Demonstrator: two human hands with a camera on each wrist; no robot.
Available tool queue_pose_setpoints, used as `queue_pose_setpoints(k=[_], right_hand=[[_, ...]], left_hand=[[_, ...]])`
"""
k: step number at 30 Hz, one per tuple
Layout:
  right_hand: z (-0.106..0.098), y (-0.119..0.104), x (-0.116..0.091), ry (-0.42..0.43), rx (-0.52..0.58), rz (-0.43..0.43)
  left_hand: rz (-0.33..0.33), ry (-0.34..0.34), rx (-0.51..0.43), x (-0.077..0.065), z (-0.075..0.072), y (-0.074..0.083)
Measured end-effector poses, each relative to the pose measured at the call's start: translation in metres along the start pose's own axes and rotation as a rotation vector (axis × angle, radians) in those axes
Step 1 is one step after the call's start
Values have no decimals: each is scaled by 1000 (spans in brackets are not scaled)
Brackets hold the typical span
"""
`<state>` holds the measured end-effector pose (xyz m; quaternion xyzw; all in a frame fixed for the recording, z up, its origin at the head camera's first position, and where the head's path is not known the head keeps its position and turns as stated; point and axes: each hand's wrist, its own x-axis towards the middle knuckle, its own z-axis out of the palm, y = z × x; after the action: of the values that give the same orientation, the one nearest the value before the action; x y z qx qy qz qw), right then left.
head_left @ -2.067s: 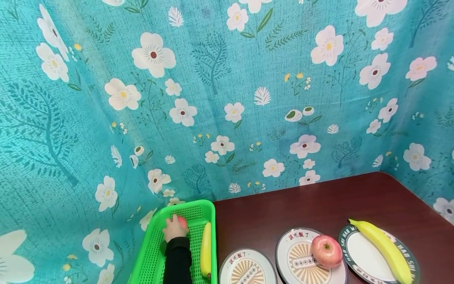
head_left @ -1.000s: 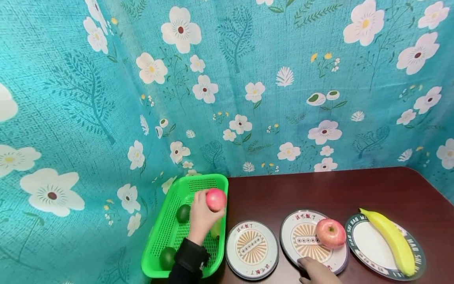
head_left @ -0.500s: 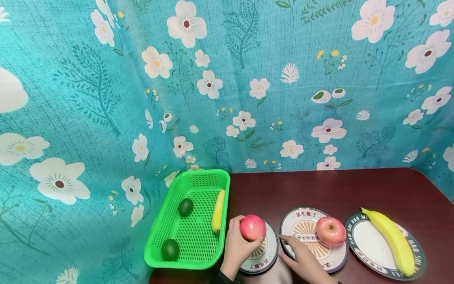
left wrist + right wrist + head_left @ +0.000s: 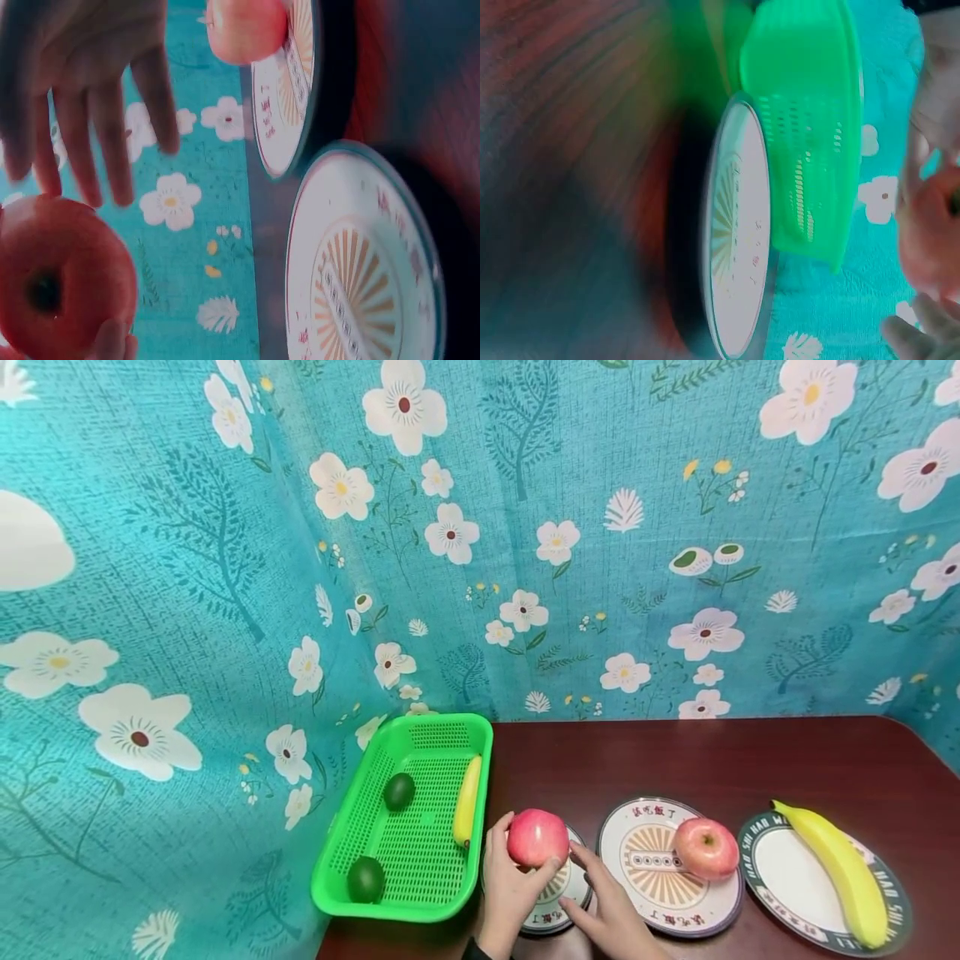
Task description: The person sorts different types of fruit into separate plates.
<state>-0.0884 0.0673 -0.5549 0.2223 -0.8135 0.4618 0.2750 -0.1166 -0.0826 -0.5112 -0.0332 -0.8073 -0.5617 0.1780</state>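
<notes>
My left hand [image 4: 512,887] grips a red apple [image 4: 537,837] between thumb and fingers, above the leftmost round plate [image 4: 546,917]. In the left wrist view the held apple [image 4: 67,277] shows its dark hollow, apart from the white plate [image 4: 364,262]. Close by on the right, my right hand [image 4: 611,906] has its fingers extended toward the apple's side. Whether its fingertips touch the apple, I cannot tell. The right wrist view catches the apple [image 4: 934,232] at its right edge, with the plate [image 4: 739,232] below.
At left, a green basket [image 4: 405,910] holds two dark green avocado-like fruits [image 4: 399,792] and a banana [image 4: 467,802]. To the right, a second round plate [image 4: 637,885] bears another apple [image 4: 707,849]. Beyond it, an oval plate [image 4: 780,868] carries a banana [image 4: 836,877]. A floral curtain [image 4: 450,568] hangs behind.
The left hand has lifted the apple from the basket and carried it right, over the leftmost plate. My right hand has come into view and moved left, beside the apple.
</notes>
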Motion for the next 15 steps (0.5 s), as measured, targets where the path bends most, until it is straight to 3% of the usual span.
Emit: queue_pose_setpoints(k=[5, 8, 12, 15], right_hand=[[5, 0, -1, 70, 34, -74], [7, 0, 1, 109, 50, -108], [9, 0, 5, 178, -3, -161], [10, 1, 8, 224, -43, -191]], left_hand=[[8, 13, -96, -9, 8, 5], [-24, 13, -167, -12, 11, 9], [-101, -10, -250, -16, 14, 16], [-224, -61, -359, -17, 15, 20]])
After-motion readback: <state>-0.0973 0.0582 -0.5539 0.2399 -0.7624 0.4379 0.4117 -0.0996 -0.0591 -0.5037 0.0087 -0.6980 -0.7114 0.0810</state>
